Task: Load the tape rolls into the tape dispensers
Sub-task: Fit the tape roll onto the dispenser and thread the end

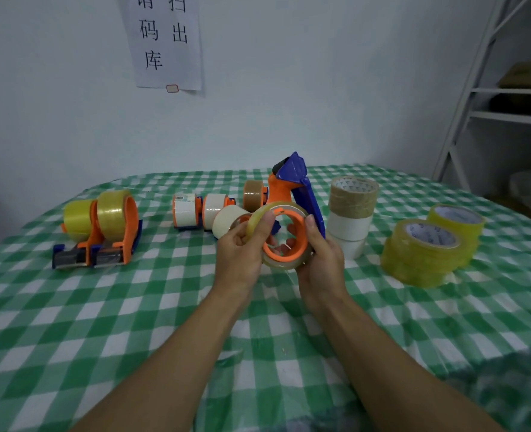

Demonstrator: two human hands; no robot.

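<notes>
I hold an orange and blue tape dispenser [301, 194] upright above the table, its blue blade end pointing up. A clear tape roll [281, 263] sits around the dispenser's orange hub. My left hand [242, 254] pinches the roll's upper left edge with thumb and fingers. My right hand [322, 260] grips the roll and dispenser from the right side. A white tape roll [227, 221] lies on its side just behind my left hand.
Two loaded dispensers with yellow tape [102, 226] stand at the left. Three loaded dispensers [208, 208] sit mid-table behind my hands. A stack of brown and white rolls [350, 213] and yellow roll stacks [429, 247] stand at right. Green checked tablecloth [133, 307]; metal shelving [491, 104] far right.
</notes>
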